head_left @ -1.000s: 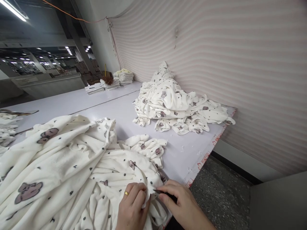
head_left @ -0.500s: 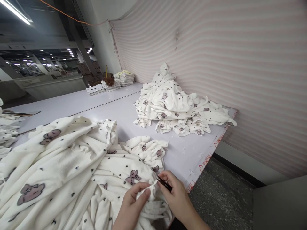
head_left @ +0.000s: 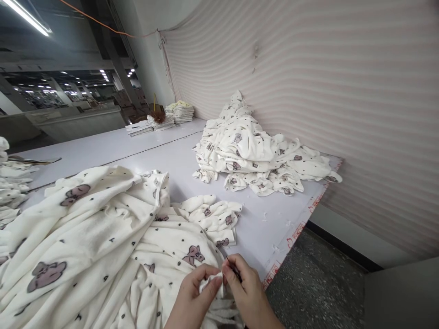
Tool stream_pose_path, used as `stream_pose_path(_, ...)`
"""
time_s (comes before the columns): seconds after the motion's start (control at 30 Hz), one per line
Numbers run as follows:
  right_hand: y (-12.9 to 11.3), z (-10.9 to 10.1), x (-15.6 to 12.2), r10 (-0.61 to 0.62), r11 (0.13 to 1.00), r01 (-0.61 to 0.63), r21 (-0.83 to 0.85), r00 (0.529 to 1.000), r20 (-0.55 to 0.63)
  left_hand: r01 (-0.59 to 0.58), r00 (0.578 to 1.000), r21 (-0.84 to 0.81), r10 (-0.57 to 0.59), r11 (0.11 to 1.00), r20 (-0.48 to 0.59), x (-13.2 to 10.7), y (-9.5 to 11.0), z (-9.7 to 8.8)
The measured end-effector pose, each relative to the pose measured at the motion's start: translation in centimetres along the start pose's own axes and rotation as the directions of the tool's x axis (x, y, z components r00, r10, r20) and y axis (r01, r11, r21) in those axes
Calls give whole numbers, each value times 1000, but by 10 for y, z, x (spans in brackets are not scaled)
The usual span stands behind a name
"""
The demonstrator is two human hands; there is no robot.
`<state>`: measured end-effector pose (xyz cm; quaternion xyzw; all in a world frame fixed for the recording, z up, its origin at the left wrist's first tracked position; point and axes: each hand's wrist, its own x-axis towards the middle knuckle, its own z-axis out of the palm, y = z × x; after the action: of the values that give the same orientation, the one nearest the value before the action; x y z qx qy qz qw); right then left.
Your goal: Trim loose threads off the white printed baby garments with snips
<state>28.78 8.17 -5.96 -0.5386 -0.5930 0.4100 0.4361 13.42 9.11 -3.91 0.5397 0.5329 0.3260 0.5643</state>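
A large white fleece garment (head_left: 103,237) with mauve animal figures and small dark marks lies heaped in front of me. At its near right edge, my left hand (head_left: 197,290) pinches a bit of the white cloth between thumb and fingers. My right hand (head_left: 245,285) is closed around small dark thread snips (head_left: 235,269), mostly hidden by the fingers. Its thumb and forefinger meet at the cloth edge, right beside the left fingertips. Whether they also grip a thread I cannot make out.
A pile of the same printed cloth (head_left: 243,146) sits farther back on the pale table (head_left: 260,224), against a striped curtain (head_left: 308,82). Folded stacks (head_left: 180,112) stand at the far end. More white cloth (head_left: 13,183) lies at left. The table's right edge drops to a speckled floor (head_left: 308,278).
The snips' pointed blades, at the cloth edge before, have turned back into my right hand, whose fingertips now close at the cloth. My left hand keeps its pinch, shifted slightly.
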Motion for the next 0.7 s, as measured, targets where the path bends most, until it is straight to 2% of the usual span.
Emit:
stream_pose_path(0.1, 1, -8, -3, -14, 999, 14, 44, 1000, 9, -7, 996, -81, 0, 997, -91, 0, -3, 1)
stream_pose_path(0.2, 5, -16, -7, 31, 998, -34, 47, 998, 59, 13, 996, -129, -24, 991, -82, 1, -6, 2)
stream_pose_path(0.27, 7, -18, -7, 81, 994, -86, 62, 994, 73, -3, 999, -94, -2, 996, -51, 1, -6, 2)
stream_pose_path(0.47, -1, -20, -5, 102, 988, -117, 98, 984, 147, -52, 996, 87, 46, 995, 72, 3, -2, -1)
stream_pose_path(0.53, 2, -22, -4, 114, 986, -130, 100, 981, 155, -61, 996, 150, 50, 987, 74, 2, -1, 0)
stream_pose_path(0.6, 11, -24, 3, 107, 991, -117, 63, 984, 142, -131, 991, 247, 132, 960, 15, -1, 0, 2)
stream_pose_path(0.63, 17, -25, 10, 98, 995, -99, 5, 989, 107, -204, 975, 292, 219, 934, -20, -4, 0, 3)
stream_pose_path(0.7, 33, -27, 29, 65, 985, -64, -159, 998, 0, -353, 919, 328, 391, 877, -57, -11, 3, 2)
